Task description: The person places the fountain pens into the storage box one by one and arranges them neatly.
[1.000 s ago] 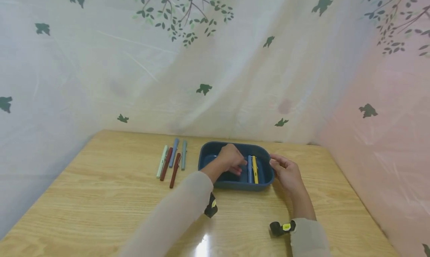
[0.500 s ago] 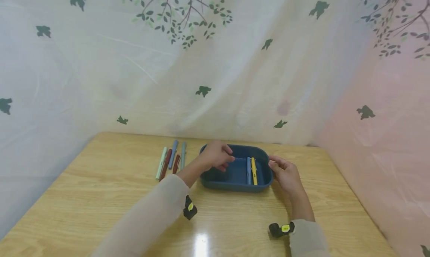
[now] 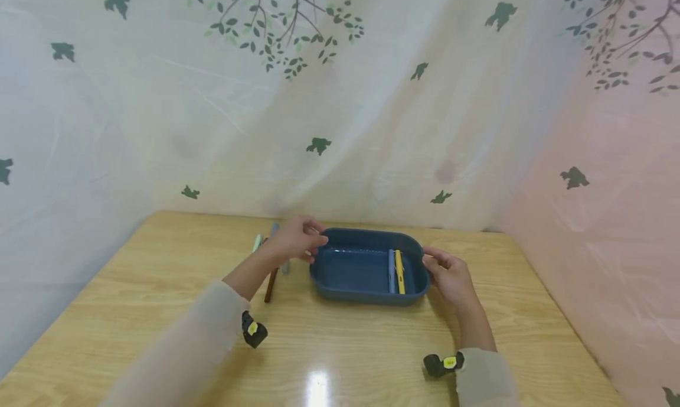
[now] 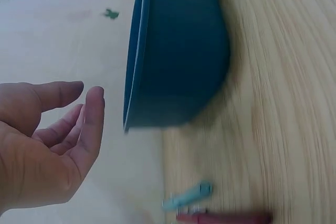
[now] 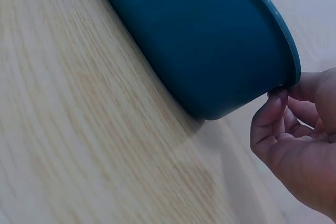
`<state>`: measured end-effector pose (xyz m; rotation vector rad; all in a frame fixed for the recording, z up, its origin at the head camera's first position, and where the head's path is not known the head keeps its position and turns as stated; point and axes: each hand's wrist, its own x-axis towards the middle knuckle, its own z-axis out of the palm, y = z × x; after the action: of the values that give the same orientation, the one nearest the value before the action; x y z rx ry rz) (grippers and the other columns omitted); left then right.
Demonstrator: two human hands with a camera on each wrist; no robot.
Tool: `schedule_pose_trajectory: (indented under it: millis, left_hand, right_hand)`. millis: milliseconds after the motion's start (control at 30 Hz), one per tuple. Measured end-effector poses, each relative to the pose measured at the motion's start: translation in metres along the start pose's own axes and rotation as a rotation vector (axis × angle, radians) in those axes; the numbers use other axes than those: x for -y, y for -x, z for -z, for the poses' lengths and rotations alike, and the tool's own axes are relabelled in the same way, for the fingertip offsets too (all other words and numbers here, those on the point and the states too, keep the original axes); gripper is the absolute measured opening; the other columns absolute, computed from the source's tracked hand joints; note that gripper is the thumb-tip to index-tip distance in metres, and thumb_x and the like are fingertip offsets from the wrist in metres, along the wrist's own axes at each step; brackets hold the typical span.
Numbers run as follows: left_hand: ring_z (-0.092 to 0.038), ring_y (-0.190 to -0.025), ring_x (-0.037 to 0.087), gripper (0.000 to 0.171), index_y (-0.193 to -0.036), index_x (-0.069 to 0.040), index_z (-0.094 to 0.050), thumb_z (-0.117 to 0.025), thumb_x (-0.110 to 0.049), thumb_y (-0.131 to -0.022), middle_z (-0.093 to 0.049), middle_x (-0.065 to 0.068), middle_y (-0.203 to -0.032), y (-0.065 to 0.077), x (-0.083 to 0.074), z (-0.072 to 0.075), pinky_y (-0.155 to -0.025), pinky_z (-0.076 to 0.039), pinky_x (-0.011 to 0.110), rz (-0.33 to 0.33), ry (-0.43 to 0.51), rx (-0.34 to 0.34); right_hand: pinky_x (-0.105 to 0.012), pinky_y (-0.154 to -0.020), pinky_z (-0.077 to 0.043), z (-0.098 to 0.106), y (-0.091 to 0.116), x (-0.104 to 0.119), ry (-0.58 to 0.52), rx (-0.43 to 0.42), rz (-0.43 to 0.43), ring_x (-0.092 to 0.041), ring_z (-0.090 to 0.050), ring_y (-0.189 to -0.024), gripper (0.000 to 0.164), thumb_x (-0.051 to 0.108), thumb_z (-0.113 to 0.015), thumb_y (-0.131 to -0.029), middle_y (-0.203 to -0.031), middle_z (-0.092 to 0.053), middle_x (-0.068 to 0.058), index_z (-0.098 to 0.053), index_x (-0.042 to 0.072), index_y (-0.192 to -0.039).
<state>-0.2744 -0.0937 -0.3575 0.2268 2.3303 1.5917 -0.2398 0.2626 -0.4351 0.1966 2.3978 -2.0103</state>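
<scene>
A dark blue rounded box (image 3: 345, 272) stands on the wooden table. Inside it, toward the right end, lie a blue pen (image 3: 391, 271) and a yellow pen (image 3: 400, 272) side by side. My right hand (image 3: 451, 278) pinches the box's right rim between thumb and fingers, as the right wrist view confirms. Just off the left end is my left hand (image 3: 294, 240), thumb and fingers loosely bent with nothing between them; the left wrist view shows a gap to the box wall. Beneath this hand, partly hidden, are a dark red pen (image 3: 271, 286) and a grey-green pen (image 3: 285, 267).
Left of the box, a pale green pen (image 3: 257, 242) and another blue pen (image 3: 274, 228) also show partly from behind the left hand. A patterned curtain (image 3: 239, 129) hangs behind the table (image 3: 372, 348) and along its sides.
My left hand has moved left, from inside the box out past its left end, over the loose pens. The right hand stays at the right rim.
</scene>
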Motion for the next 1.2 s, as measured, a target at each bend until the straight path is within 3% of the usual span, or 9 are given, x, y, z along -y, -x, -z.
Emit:
schedule_pose_trajectory:
  millis: [233, 567, 800, 1000, 1200]
  left_hand:
    - [-0.068, -0.088, 0.031, 0.032, -0.128, 0.001, -0.058, -0.067, -0.012, -0.100, -0.066, 0.020, -0.115, 0.008, 0.024, 0.033, -0.071, -0.063, 0.039, 0.002, -0.061, -0.067]
    - [-0.070, -0.087, 0.030, 0.040, -0.133, 0.007, -0.055, -0.064, -0.014, -0.101, -0.066, 0.023, -0.117, 0.022, 0.058, 0.065, -0.074, -0.063, 0.037, 0.014, -0.149, -0.122]
    - [-0.068, -0.087, 0.026, 0.036, -0.130, 0.006, -0.057, -0.064, -0.011, -0.100, -0.069, 0.022, -0.111, 0.023, 0.084, 0.081, -0.073, -0.062, 0.036, 0.098, -0.187, -0.193]
    - [-0.069, -0.093, 0.029, 0.043, -0.132, 0.009, -0.055, -0.067, -0.012, -0.097, -0.067, 0.026, -0.116, 0.025, 0.099, 0.093, -0.078, -0.061, 0.038, 0.123, -0.246, -0.216]
    - [-0.069, -0.092, 0.029, 0.050, -0.133, 0.011, -0.052, -0.072, -0.010, -0.093, -0.065, 0.027, -0.115, 0.026, 0.108, 0.100, -0.077, -0.062, 0.037, 0.167, -0.192, -0.200]
  right_hand:
    - [-0.021, -0.083, -0.058, 0.001, -0.001, -0.002, 0.014, -0.004, -0.011, -0.008, -0.064, -0.098, 0.043, 0.023, -0.059, -0.106, -0.132, -0.059, -0.016, -0.057, 0.003, -0.144]
    - [-0.022, -0.082, -0.058, 0.000, -0.001, -0.001, 0.011, 0.000, -0.013, -0.008, -0.064, -0.099, 0.044, 0.024, -0.059, -0.106, -0.132, -0.060, -0.014, -0.056, 0.003, -0.144]
    - [-0.021, -0.082, -0.057, -0.001, -0.001, -0.001, 0.015, 0.002, -0.020, -0.009, -0.063, -0.100, 0.044, 0.025, -0.059, -0.106, -0.133, -0.058, -0.015, -0.056, 0.004, -0.145]
    - [-0.021, -0.083, -0.057, -0.001, -0.001, -0.002, 0.015, 0.001, -0.016, -0.010, -0.063, -0.101, 0.044, 0.024, -0.058, -0.106, -0.132, -0.059, -0.014, -0.056, 0.004, -0.145]
    - [-0.021, -0.084, -0.057, -0.001, 0.000, 0.001, 0.016, 0.002, -0.019, -0.009, -0.064, -0.103, 0.044, 0.024, -0.058, -0.106, -0.135, -0.058, -0.015, -0.055, 0.004, -0.146]
